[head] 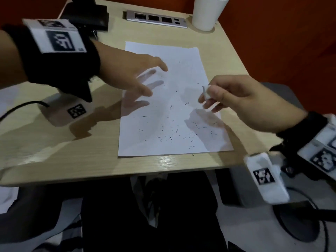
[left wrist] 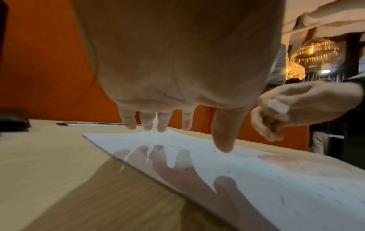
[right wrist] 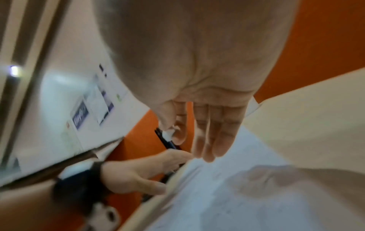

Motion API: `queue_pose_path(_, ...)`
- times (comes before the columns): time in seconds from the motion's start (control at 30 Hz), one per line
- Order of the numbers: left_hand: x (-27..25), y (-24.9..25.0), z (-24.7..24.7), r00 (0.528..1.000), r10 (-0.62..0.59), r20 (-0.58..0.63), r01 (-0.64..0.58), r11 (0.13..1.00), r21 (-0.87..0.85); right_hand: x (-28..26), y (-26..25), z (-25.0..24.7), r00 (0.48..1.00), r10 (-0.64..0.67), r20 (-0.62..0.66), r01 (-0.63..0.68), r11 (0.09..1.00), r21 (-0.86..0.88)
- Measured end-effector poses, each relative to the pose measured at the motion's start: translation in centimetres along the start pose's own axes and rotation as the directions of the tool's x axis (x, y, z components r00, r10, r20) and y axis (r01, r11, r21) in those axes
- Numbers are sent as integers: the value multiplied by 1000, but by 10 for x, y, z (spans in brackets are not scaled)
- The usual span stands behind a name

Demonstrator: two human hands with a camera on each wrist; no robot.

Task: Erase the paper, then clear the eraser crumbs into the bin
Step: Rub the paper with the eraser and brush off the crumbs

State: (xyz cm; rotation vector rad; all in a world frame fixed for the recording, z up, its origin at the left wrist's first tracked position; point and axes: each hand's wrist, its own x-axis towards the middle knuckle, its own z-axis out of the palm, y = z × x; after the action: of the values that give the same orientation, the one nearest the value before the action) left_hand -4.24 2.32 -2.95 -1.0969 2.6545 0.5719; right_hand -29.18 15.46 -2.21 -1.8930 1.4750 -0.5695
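Left hand [head: 127, 75]: fingers spread, hovering over the paper [head: 181, 70].
Right hand [head: 241, 100]: I see it pinching the eraser [head: 206, 92].
Risk: I reckon a careless sweep scatters the crumbs [head: 169, 131] off the near edge.

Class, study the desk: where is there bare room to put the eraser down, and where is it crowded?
Bare wood lies left of the paper, toward the near table edge, and between the paper and the white cup. Crowded: the paper, strewn with crumbs, under the left hand and the right hand pinching the eraser.

You've got a light wood desk [head: 54, 142] with a white cup [head: 207, 13] at the far right corner, a silver socket strip [head: 156, 18] along the back, and some black object [head: 87, 15] far left against the orange wall [head: 281, 42].
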Motion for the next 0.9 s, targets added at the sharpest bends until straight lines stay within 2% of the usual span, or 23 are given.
queue_pose_path(0.07, -8, -8, 2, 997, -53, 52, 52, 998, 29, -19, -15, 27, 998, 16, -67, 3, 960, 279)
queue_pose_path(0.1, -11, -11, 4, 993, -79, 88, 74, 996, 58, -28, -23, 49, 997, 50, -57, -19, 892, 452)
queue_pose_path(0.13, -14, -11, 6, 988, -98, 118, 86, 991, 99, -34, -31, 74, 996, 92, -7, -66, 765, 640)
queue_pose_path(0.17, -15, -10, 9, 984, -110, 137, 89, 985, 150, -38, -37, 99, 993, 96, 70, -114, 589, 800)
queue_pose_path(0.2, -16, -10, 11, 982, -116, 147, 87, 977, 193, -39, -42, 120, 988, 84, 128, -151, 412, 898)
queue_pose_path(0.27, -18, -11, 14, 977, -137, 163, 94, 965, 245, -35, -43, 138, 975, 164, 152, -175, 135, 975)
queue_pose_path(0.3, -18, -12, 14, 977, -134, 169, 89, 964, 251, -34, -39, 135, 962, 238, 131, -140, 22, 990)
queue_pose_path(0.37, -20, -12, 14, 975, -127, 180, 82, 968, 239, -38, -20, 110, 912, 409, 29, 15, -104, 994)
queue_pose_path(0.4, -21, -12, 14, 975, -123, 183, 80, 971, 227, -42, -9, 95, 872, 487, -53, 119, -106, 987)
queue_pose_path(0.43, -21, -12, 14, 977, -117, 179, 75, 971, 225, -46, 0, 79, 807, 571, -148, 205, -36, 978)
queue_pose_path(0.47, -21, -13, 14, 978, -113, 175, 72, 972, 225, -50, 7, 67, 731, 639, -239, 251, 73, 965)
queue_pose_path(0.5, -21, -13, 14, 979, -111, 172, 71, 972, 224, -53, 10, 60, 680, 666, -308, 270, 162, 949)
queue_pose_path(0.53, -21, -12, 14, 980, -110, 168, 71, 972, 225, -54, 9, 58, 674, 659, -334, 282, 189, 941)
queue_pose_path(0.57, -20, -12, 14, 980, -109, 166, 70, 971, 229, -52, 5, 63, 718, 619, -319, 284, 157, 946)
queue_pose_path(0.63, -21, -10, 14, 979, -110, 172, 67, 970, 234, -42, -13, 85, 870, 455, -189, 192, 40, 981)
queue_pose_path(0.67, -21, -9, 14, 979, -108, 171, 64, 968, 244, -35, -23, 100, 926, 366, -92, 102, -8, 995)
queue_pose_path(0.7, -21, -9, 15, 980, -105, 168, 60, 965, 255, -28, -31, 115, 955, 297, 6, 4, -34, 999)
queue_pose_path(0.77, -21, -7, 15, 982, -102, 158, 55, 959, 278, -18, -41, 130, 955, 258, 147, -136, -60, 989)
queue_pose_path(0.8, -21, -7, 15, 982, -104, 159, 57, 958, 280, -15, -38, 131, 943, 296, 155, -134, -89, 987)
queue_pose_path(0.83, -22, -7, 15, 981, -105, 162, 57, 959, 279, -15, -30, 127, 927, 363, 99, -61, -115, 992)
queue_pose_path(0.87, -22, -7, 15, 981, -103, 165, 55, 960, 276, -18, -20, 117, 887, 462, -9, 59, -94, 994)
queue_pose_path(0.9, -23, -8, 15, 981, -100, 167, 52, 961, 271, -23, -13, 105, 801, 577, -157, 188, 6, 982)
